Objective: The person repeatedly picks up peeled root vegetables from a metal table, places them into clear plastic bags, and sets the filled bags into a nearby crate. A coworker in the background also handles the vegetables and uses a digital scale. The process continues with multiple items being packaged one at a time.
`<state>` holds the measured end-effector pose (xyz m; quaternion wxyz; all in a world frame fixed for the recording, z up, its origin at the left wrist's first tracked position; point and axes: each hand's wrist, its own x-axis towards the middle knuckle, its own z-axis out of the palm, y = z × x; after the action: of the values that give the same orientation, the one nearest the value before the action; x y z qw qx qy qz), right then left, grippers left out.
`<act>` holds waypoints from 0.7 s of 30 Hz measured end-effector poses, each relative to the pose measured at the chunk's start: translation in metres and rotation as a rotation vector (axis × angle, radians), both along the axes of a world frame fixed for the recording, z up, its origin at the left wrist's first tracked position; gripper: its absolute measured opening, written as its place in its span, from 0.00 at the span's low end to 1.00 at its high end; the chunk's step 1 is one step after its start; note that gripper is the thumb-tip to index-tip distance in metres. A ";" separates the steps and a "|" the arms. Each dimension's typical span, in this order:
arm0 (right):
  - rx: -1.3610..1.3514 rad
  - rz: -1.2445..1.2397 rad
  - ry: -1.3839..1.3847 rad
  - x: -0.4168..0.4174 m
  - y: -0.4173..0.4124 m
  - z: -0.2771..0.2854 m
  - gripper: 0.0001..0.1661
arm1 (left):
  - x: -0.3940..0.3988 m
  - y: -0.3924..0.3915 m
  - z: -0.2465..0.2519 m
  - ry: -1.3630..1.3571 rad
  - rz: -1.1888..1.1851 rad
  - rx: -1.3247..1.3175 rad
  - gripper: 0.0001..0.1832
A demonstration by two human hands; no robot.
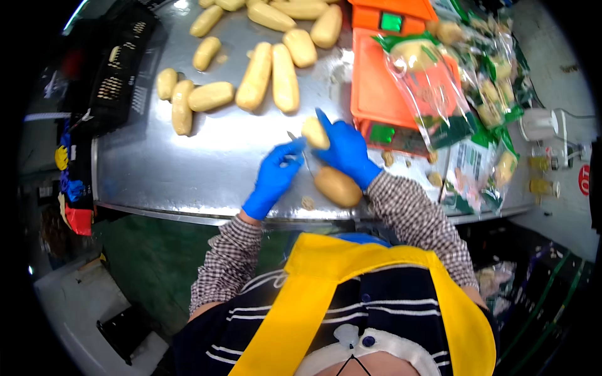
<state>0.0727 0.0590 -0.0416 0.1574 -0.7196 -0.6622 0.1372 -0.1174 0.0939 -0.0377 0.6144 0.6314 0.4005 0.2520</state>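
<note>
My right hand, in a blue glove, has its thumb and fingers around a short pale lotus root piece over the metal table. My left hand, also gloved in blue, is just left of it, its fingertips blurred. A thin knife-like blade passes by the left fingertips; whether they grip it is unclear. A browner lotus root segment lies below my right hand. Beside it is a small cut slice.
Several lotus root segments lie across the metal table. Orange scales with green displays stand right, a bagged lotus root on one. More filled bags pile beyond. A black crate is at left.
</note>
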 end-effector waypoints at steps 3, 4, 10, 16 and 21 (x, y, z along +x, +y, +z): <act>-0.032 0.007 -0.042 0.002 0.000 -0.007 0.52 | 0.000 0.012 -0.014 0.013 0.019 -0.001 0.18; -0.094 0.005 -0.051 0.001 0.000 -0.008 0.52 | 0.000 0.020 -0.012 -0.016 0.048 0.018 0.18; -0.032 0.080 -0.049 -0.003 -0.014 -0.001 0.52 | -0.034 0.154 -0.022 0.060 0.378 0.445 0.24; -0.090 0.130 0.001 -0.002 -0.015 0.000 0.50 | -0.057 0.284 -0.026 0.792 0.539 0.709 0.40; -0.071 0.110 0.054 0.004 -0.016 0.002 0.49 | -0.031 0.339 -0.030 1.021 0.492 0.616 0.51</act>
<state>0.0762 0.0429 -0.0392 0.1418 -0.6835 -0.6908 0.1887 -0.1485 0.4325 -0.0676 0.0614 0.7090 0.6849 0.1567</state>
